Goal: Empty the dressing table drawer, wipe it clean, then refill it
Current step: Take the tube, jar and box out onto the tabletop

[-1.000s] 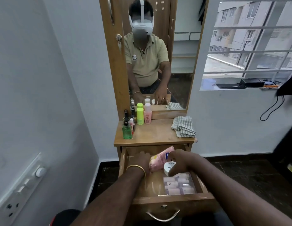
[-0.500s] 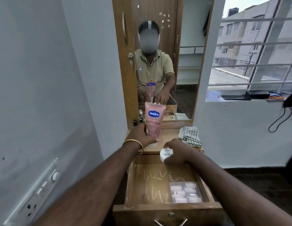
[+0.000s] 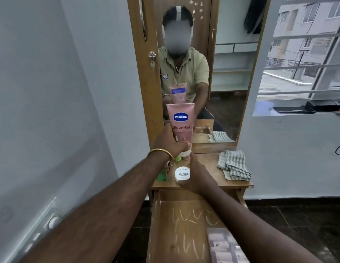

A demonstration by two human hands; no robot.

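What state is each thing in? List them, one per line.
drawer: pulled open, chalky marks on its floor, not yet wiped.
clear pack: lying in the drawer's right corner.
pink tube: upright, cap down, held above the tabletop.
left hand: grips the tube's lower end.
white jar: lid on, held.
right hand: curled round the jar.
striped cloth: folded on the tabletop, untouched.

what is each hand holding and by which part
Left hand grips the pink Vaseline tube near its cap end; right hand holds the white jar by its side.
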